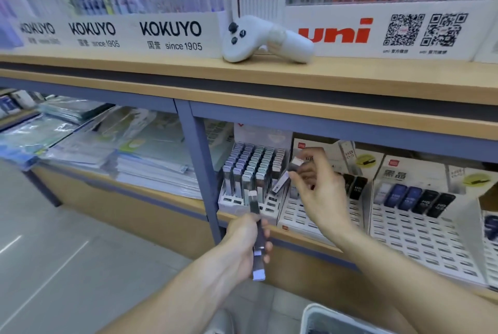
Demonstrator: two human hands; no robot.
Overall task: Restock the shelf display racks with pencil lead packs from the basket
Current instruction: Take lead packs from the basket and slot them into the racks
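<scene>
1. Bottom right of the frame, nearest us: the basket (312,314) shows only a pale rim corner, its contents too dark to read. How many packs are left in it cannot be told.
2. Lower centre: the left hand (244,242) is curled round a small stack of packs (257,236), dark bodies with pale caps, standing upright just in front of the shelf edge (301,239).
3. Centre right, a little farther: the right hand (320,185) pinches a single pack (295,165) between thumb and fingertips, tilted, hovering over the seam between two racks.
4. Behind it, the left rack (231,203) is nearly full, row on row, with only a few front slots bare. Looks close to done.
5. To the right, the middle rack (299,212) and the right rack (420,236) hold only a back row of packs; most slots gape. Plenty left there, I'd judge.
6. Room to move: the overhanging upper shelf (269,74) sits low above the racks, and the blue post (200,161) hems the left side, so entry is from the front and downward.
</scene>
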